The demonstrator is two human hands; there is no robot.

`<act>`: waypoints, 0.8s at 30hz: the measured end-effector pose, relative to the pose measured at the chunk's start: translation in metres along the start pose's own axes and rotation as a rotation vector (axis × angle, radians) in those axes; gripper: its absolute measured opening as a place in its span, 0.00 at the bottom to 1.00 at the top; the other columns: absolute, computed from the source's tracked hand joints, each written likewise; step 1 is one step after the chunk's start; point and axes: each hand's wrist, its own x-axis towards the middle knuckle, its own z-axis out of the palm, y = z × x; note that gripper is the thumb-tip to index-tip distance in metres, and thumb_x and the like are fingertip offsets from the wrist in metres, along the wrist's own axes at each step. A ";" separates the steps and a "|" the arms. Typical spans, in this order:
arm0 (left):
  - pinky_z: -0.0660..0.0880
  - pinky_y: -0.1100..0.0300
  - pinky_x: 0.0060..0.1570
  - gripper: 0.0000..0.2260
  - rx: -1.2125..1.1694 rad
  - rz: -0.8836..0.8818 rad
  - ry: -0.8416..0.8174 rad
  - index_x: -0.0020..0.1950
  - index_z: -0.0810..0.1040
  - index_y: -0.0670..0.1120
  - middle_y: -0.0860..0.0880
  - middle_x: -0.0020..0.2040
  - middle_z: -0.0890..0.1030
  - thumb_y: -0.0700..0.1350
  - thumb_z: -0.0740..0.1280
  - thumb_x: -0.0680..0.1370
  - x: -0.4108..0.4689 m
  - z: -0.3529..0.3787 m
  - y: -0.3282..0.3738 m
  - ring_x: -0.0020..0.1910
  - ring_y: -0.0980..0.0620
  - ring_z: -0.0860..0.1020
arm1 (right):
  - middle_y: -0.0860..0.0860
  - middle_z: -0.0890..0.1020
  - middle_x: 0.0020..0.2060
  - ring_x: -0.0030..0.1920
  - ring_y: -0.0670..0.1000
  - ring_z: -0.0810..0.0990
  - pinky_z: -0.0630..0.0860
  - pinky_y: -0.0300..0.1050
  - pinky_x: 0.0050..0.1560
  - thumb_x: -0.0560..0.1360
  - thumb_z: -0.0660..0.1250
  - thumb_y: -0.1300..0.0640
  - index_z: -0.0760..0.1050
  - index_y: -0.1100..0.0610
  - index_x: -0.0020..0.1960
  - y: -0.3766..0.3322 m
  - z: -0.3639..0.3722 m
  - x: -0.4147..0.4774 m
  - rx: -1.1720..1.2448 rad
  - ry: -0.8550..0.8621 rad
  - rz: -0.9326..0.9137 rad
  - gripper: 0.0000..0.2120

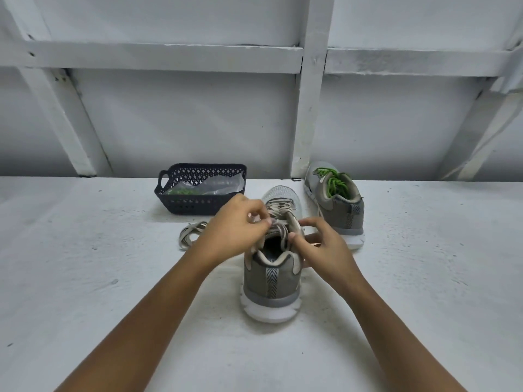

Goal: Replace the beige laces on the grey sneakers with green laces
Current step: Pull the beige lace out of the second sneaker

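The near sneaker stands on its sole in the middle of the desk, heel toward the person. Its long axis runs straight away from them and the toe points at the back wall. The beige lace is threaded up its front.

The left hand pinches a strand of that lace at the top eyelets, with the fingers curled over it. The right hand grips the sneaker's right side by the collar, the thumb at the opening.

The lace looks flat, soft and limp, so it should be pulled one crossing at a time, taken close to the eyelet. The shoe is probably light with a stiff sole (it would likely slide if tugged unbraced), so steadying it at the collar seems sensible.

The second sneaker sits behind and to the right, heel also nearer the person and turned slightly right. It carries green laces. A loose beige lace lies coiled to the left, and behind it a dark basket holds a bagged green lace.
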 end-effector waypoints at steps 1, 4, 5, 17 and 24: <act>0.73 0.59 0.46 0.09 -0.176 -0.024 0.028 0.37 0.75 0.53 0.55 0.44 0.77 0.44 0.67 0.76 0.001 -0.001 -0.002 0.42 0.57 0.77 | 0.55 0.82 0.43 0.41 0.53 0.83 0.81 0.56 0.44 0.72 0.69 0.50 0.74 0.47 0.56 0.001 0.000 -0.001 0.005 -0.003 -0.006 0.13; 0.76 0.59 0.44 0.11 -0.726 -0.076 0.042 0.37 0.72 0.46 0.49 0.41 0.83 0.36 0.62 0.79 0.004 -0.007 -0.004 0.42 0.53 0.81 | 0.54 0.82 0.45 0.41 0.52 0.83 0.82 0.55 0.44 0.72 0.68 0.49 0.74 0.47 0.56 0.003 0.000 -0.003 0.018 -0.003 -0.008 0.13; 0.77 0.60 0.43 0.11 -0.885 -0.091 0.042 0.38 0.70 0.45 0.48 0.41 0.84 0.35 0.58 0.80 0.004 -0.009 -0.004 0.42 0.51 0.82 | 0.54 0.82 0.45 0.41 0.52 0.83 0.82 0.55 0.44 0.72 0.68 0.49 0.74 0.47 0.56 0.003 0.000 -0.003 0.023 -0.003 -0.005 0.13; 0.66 0.65 0.20 0.10 -0.928 -0.046 0.111 0.39 0.67 0.43 0.50 0.24 0.67 0.37 0.55 0.81 -0.002 -0.030 -0.019 0.19 0.54 0.64 | 0.52 0.82 0.46 0.41 0.51 0.83 0.82 0.52 0.44 0.74 0.67 0.49 0.73 0.46 0.57 0.002 0.002 -0.003 0.017 -0.018 -0.022 0.13; 0.72 0.61 0.51 0.16 -0.270 0.129 0.105 0.44 0.77 0.60 0.53 0.49 0.74 0.38 0.62 0.78 0.004 -0.013 -0.021 0.48 0.51 0.75 | 0.50 0.70 0.58 0.57 0.46 0.72 0.68 0.30 0.51 0.74 0.67 0.58 0.77 0.46 0.57 -0.012 -0.001 0.005 -0.360 0.078 -0.442 0.13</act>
